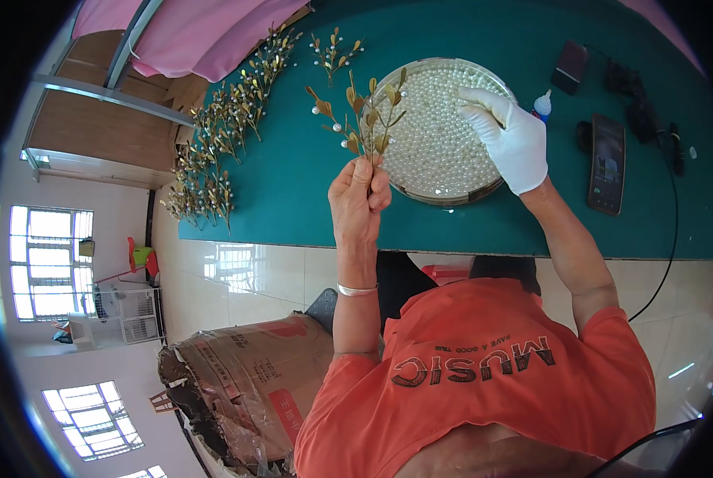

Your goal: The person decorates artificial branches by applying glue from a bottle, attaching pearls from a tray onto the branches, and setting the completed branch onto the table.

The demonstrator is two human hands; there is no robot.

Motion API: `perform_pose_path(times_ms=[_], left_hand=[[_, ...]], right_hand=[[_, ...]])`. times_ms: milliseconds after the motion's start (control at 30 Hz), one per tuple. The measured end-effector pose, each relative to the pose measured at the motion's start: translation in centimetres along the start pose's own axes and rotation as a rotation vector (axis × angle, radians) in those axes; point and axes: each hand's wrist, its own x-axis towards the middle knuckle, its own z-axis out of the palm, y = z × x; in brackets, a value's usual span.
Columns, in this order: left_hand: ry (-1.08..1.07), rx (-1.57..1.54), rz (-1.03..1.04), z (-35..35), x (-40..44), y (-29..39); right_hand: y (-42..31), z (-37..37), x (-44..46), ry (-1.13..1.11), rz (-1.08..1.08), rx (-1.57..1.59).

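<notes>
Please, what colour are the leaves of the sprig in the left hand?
The leaves are golden brown, seen best in the head view.

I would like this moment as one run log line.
left hand: holds gold sprig | right hand: gloved, over pearls, any held item unclear | other sprigs: on table, left side

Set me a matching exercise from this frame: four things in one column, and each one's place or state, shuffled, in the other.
Column one
1. Left hand
2. Right hand
3. Tray
4. Phone

Column two
A. Round, filled with pearly beads
B. Lying on the green table, at the right of the picture
C. In a white glove
D. Bare, holding a leafy sprig

Pairs: 1-D, 2-C, 3-A, 4-B
</notes>
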Motion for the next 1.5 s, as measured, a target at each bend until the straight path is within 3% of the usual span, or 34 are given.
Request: perform_pose_path(times_ms=[433, 1033, 1500], left_hand=[[-0.066, -0.084, -0.119, 0.6, -0.3, 0.6], [0.070, 0.137, 0.006, 2.1, -0.9, -0.1], [0.040, 0.142, -0.003, 2.5, -0.9, -0.1]], right_hand=[[0.1, 0.1, -0.2, -0.022, -0.017, -0.054], [0.3, 0.4, -0.4, -0.049, -0.077, -0.093], [0.6, 0.4, -0.5, -0.040, -0.130, -0.112]])
